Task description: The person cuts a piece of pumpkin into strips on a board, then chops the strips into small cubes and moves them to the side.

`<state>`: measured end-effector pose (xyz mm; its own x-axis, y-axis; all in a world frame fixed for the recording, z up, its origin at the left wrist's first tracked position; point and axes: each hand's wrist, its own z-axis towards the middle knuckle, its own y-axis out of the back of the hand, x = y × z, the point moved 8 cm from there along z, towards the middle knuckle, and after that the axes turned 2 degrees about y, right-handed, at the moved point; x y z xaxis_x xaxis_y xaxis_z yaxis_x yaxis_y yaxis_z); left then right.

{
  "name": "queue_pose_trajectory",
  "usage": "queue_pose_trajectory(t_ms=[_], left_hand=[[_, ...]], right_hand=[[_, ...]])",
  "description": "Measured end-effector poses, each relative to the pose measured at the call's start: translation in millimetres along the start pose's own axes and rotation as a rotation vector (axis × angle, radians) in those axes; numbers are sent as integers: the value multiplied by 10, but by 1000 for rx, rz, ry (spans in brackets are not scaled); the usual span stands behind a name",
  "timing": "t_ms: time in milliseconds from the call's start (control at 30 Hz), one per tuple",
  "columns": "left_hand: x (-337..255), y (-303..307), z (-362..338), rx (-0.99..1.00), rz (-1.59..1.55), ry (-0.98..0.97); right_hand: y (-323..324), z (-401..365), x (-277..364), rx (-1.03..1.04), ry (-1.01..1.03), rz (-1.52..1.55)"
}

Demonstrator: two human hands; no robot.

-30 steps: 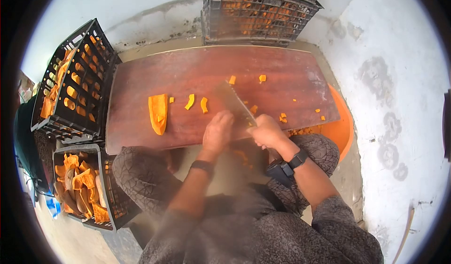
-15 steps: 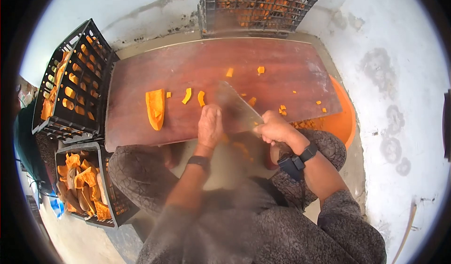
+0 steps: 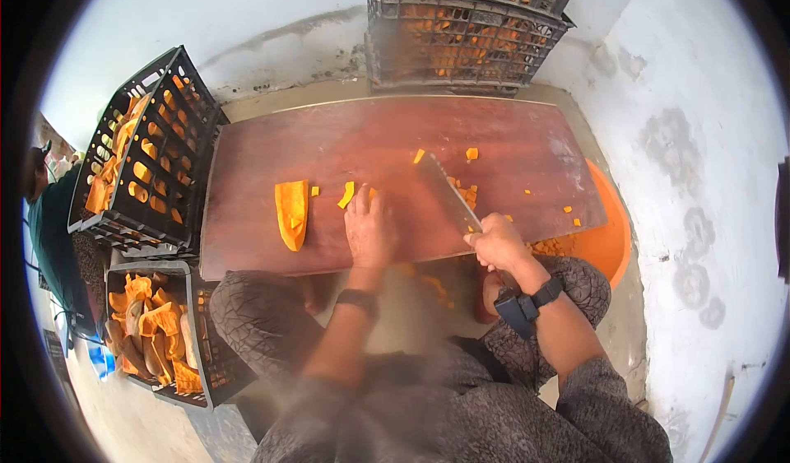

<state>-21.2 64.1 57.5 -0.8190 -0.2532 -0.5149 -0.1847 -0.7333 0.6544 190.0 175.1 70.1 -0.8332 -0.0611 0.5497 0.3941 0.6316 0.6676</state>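
Observation:
On the red board [image 3: 395, 125], my left hand [image 3: 369, 228] reaches over the near part, its fingertips on a small orange piece [image 3: 373, 193] that they partly cover. A curved orange strip [image 3: 346, 195] lies just left of those fingers. My right hand [image 3: 499, 244] is closed round the handle of a knife [image 3: 454, 193], whose blade slants up and left over the board. Small orange cubes [image 3: 469, 195] lie beside the blade. Farther left rests a large orange wedge [image 3: 291, 214] with a small cube [image 3: 315, 190] next to it.
Black crates [image 3: 152, 158] of orange pieces stand at the left, one lower crate [image 3: 197, 331] near my knee. More crates [image 3: 461, 39] are stacked behind the board. An orange tub [image 3: 619, 232] sits under the right edge. A person in green [image 3: 58, 224] is at the far left.
The view has tilted, so the board appears lower. My left fingers have moved onto the curved piece at their tips. The knife has shifted right, and its blade is steeper.

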Motion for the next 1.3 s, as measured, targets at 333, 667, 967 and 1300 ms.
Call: queue_pose_trajectory(t_ms=[333,667,967,1300], left_hand=[[76,-331,-163,199,-141,4],[-243,-207,-276,305,-312,-131],[-308,-82,-284,236,-273,-157],[-219,-146,-328,215,-224,-114]], right_hand=[[-125,-59,49,-20,121,-9],[-134,-118,78,-81,151,-104],[-225,-254,234,-80,280,-78],[-240,-398,475,-58,266,-238]])
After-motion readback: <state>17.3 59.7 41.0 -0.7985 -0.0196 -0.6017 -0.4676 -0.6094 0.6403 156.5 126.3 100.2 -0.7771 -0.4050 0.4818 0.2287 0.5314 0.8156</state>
